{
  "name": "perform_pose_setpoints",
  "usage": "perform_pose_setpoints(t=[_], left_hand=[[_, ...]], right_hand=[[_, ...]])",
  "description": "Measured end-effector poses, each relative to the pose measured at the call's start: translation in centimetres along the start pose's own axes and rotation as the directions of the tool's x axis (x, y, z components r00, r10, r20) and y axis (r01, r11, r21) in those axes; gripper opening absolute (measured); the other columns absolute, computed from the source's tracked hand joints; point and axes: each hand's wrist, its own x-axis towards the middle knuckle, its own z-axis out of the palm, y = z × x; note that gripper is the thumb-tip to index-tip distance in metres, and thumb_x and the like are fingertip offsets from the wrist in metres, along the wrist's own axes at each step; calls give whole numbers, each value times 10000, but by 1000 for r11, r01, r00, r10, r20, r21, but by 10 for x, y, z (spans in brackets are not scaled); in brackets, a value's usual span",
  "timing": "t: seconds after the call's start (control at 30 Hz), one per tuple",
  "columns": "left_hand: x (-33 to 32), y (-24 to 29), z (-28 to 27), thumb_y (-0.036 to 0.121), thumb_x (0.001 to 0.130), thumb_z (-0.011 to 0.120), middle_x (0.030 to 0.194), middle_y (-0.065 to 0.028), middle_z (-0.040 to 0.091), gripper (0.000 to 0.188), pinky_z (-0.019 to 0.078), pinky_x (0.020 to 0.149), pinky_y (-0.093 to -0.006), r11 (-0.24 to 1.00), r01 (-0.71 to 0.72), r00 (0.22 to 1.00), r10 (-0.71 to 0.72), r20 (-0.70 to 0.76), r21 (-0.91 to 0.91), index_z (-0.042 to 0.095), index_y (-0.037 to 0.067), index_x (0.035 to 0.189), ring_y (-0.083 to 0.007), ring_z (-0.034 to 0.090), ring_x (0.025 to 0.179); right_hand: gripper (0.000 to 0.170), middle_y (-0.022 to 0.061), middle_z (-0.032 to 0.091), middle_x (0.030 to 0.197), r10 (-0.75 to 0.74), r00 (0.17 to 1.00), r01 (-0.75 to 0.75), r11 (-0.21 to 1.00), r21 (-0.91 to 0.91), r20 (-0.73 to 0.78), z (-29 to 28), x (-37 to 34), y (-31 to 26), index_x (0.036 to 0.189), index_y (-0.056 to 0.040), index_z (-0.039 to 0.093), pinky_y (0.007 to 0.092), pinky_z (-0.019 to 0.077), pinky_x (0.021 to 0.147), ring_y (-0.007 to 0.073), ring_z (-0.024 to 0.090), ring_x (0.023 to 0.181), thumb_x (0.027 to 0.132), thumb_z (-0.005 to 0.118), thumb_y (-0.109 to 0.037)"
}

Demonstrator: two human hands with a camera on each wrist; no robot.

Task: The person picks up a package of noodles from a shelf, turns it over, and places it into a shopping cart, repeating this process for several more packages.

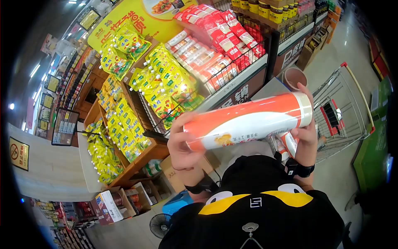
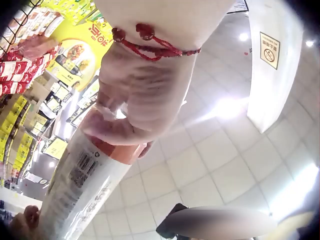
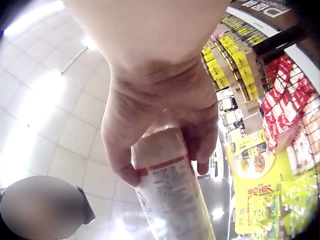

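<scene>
A long cylindrical package [image 1: 248, 120], orange and white with a pale end, lies nearly level across the head view between both hands. The left hand [image 1: 182, 143] grips its orange end; in the left wrist view the fingers of the left hand [image 2: 137, 100] curl round that end of the package [image 2: 85, 175]. At the other end the right hand [image 1: 306, 133] holds the pale end. In the right wrist view the right hand [image 3: 160, 120] has thumb and fingers on opposite sides of the package [image 3: 172, 195]. Printed text faces up toward the wrist cameras.
Behind the package stands a shelf with yellow pouches [image 1: 174, 83], orange-white packs [image 1: 199, 58] and red packs [image 1: 224, 33]. A shopping cart [image 1: 348, 103] with similar packs [image 1: 286, 143] is at the right. Cardboard boxes [image 1: 112, 207] and a fan [image 1: 161, 225] are low left.
</scene>
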Motion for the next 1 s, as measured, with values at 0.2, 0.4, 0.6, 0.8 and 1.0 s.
perform_pose_setpoints(t=[0.2,0.4,0.6,0.8,1.0], left_hand=[[5,20,20,103,607,845,1289,-222,426,735,458,941,-426,945,183,958,-110,-264,270,418,152,1204,-342,501,1147],[8,-1,23,182,865,617,1236,-243,411,454,571,780,-369,752,-92,905,337,-260,653,322,162,1210,-340,565,1032],[10,-10,37,319,924,428,1177,-257,450,360,563,792,-404,808,-169,703,500,-506,564,380,63,1172,-357,569,1018],[14,6,58,353,943,360,1126,-242,512,432,507,858,-350,960,-106,754,248,-608,260,420,-21,1152,-270,570,971],[14,15,52,327,822,573,1041,-186,583,431,492,829,-357,923,369,813,-378,-442,-111,529,4,1103,-258,594,921]], right_hand=[[806,159,525,1095,-212,939,249,962,-109,271,-4,1,-5,1214,-46,463,375,432,883,290,556,1043,489,806,-121],[576,235,490,1142,-360,844,449,880,-155,398,0,3,-14,1123,-166,534,512,463,863,463,506,1098,608,791,-161],[619,229,488,1213,-396,820,569,646,-509,413,3,1,-25,1154,-199,524,479,462,854,432,510,1117,605,800,-121],[568,212,509,1228,-564,759,643,571,-510,326,1,5,-10,1181,-179,511,454,435,866,405,523,1104,671,762,-160],[456,231,482,1256,-628,714,678,506,-533,311,-13,-8,-2,1222,-144,475,392,473,867,380,518,1099,785,586,-206]])
